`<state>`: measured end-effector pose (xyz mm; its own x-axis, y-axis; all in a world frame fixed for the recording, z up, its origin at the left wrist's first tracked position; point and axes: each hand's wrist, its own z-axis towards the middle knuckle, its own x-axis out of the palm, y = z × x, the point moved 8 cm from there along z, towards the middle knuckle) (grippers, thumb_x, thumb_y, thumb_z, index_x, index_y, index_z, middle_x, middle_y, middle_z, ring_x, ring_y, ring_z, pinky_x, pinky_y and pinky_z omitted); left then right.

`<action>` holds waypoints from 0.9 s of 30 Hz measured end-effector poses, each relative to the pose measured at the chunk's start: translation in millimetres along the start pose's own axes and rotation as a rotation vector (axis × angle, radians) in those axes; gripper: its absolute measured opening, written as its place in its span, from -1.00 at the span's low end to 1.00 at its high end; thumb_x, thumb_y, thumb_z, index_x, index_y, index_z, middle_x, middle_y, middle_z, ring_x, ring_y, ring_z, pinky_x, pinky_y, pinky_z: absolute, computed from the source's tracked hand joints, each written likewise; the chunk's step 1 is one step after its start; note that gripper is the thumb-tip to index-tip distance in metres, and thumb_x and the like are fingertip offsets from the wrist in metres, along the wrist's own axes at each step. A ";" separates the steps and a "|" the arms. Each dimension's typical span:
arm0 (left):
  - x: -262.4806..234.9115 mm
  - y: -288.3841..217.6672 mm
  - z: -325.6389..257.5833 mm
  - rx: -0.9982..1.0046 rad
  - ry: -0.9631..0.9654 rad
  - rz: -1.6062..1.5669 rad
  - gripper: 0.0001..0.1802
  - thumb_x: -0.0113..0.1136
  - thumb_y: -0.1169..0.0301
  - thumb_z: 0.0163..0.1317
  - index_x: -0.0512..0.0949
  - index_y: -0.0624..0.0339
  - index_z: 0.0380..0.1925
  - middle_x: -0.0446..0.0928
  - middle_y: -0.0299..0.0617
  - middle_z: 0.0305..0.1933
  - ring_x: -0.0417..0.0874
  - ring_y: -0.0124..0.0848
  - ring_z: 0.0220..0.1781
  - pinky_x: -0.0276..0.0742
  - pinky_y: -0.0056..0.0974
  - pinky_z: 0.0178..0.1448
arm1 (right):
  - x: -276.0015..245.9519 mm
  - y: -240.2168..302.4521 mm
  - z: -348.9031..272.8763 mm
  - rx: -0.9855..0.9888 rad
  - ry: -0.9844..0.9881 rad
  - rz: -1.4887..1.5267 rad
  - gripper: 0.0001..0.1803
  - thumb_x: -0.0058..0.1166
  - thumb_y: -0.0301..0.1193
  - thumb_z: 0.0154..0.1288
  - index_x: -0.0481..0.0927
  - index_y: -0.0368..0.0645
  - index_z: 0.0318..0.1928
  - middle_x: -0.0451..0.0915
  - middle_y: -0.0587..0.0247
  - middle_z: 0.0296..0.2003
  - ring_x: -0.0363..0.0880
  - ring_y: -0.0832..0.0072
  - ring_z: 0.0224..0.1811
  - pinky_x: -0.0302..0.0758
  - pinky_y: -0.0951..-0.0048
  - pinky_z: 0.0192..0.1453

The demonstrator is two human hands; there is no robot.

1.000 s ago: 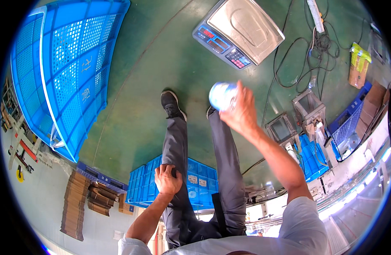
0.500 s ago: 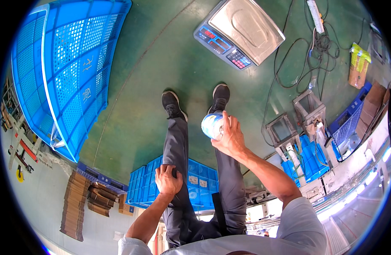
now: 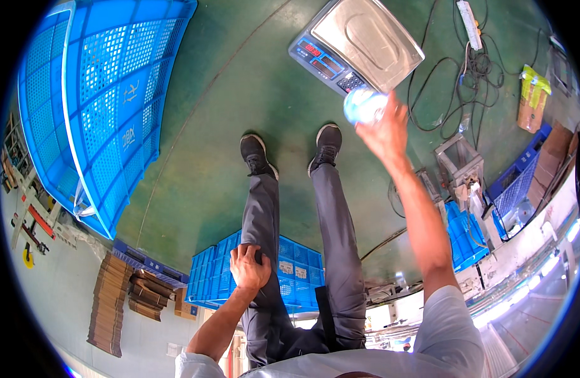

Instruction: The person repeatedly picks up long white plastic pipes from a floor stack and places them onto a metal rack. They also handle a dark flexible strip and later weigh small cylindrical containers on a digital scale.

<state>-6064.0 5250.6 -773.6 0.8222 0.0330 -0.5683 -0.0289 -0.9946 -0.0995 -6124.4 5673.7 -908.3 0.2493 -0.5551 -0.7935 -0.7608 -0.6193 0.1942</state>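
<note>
My right hand (image 3: pixel 385 135) is wrapped round a round blue-and-white container (image 3: pixel 364 106), both smeared by motion. It hangs by the near edge of a digital scale (image 3: pixel 365 38) with a bare metal pan and red lit digits; the container overlaps the lower corner of the keypad in view. I cannot tell whether the two touch. My left hand (image 3: pixel 249 267) rests on my left knee, fingers draped over the grey trouser leg (image 3: pixel 258 208), holding nothing that I can see.
A tall blue mesh crate (image 3: pixel 123 94) stands at the left. Another blue crate (image 3: pixel 296 268) is beneath me. Tangled black cables (image 3: pixel 482 72) and a power strip (image 3: pixel 469 24) lie right of the scale. Metal-framed stands (image 3: pixel 459 160) and flattened cardboard (image 3: pixel 110 302) line the sides.
My right hand has carried the container forward and to the right, from above my right shoe to the scale's near edge. My left hand stays on the knee.
</note>
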 end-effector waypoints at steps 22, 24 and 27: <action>-2.7 -1.0 0.1 -0.016 0.003 0.007 -0.75 0.23 0.40 -0.11 0.58 0.12 -0.34 0.50 -0.08 -0.17 0.46 -0.03 -0.05 0.44 -0.04 0.05 | 54.5 -21.0 -27.8 -0.032 0.070 0.105 -0.34 0.14 -0.31 0.13 0.24 -0.29 0.21 0.36 -0.15 0.07 0.46 -0.04 0.04 0.49 0.09 0.07; 0.6 -3.9 1.8 -0.004 0.003 -0.001 -0.76 0.23 0.40 -0.11 0.58 0.12 -0.34 0.50 -0.08 -0.17 0.46 -0.03 -0.05 0.44 -0.04 0.04 | 95.1 -36.2 -74.3 -0.072 0.258 0.084 -0.40 0.13 -0.31 0.12 0.31 -0.24 0.17 0.41 -0.11 0.03 0.49 -0.03 0.01 0.50 0.11 0.05; -0.3 -2.4 2.0 -0.001 0.004 0.000 -0.76 0.23 0.40 -0.11 0.58 0.12 -0.34 0.49 -0.08 -0.17 0.46 -0.03 -0.05 0.44 -0.05 0.04 | 139.9 -41.0 -135.5 -0.031 0.629 0.110 -0.47 0.04 -0.27 0.15 0.41 -0.23 0.12 0.47 -0.09 0.03 0.49 0.01 0.05 0.46 0.10 0.13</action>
<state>-6065.3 5253.1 -774.8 0.8246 0.0322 -0.5649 -0.0284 -0.9948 -0.0982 -5977.1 5546.1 -949.1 0.4823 -0.8301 -0.2798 -0.7864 -0.5510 0.2793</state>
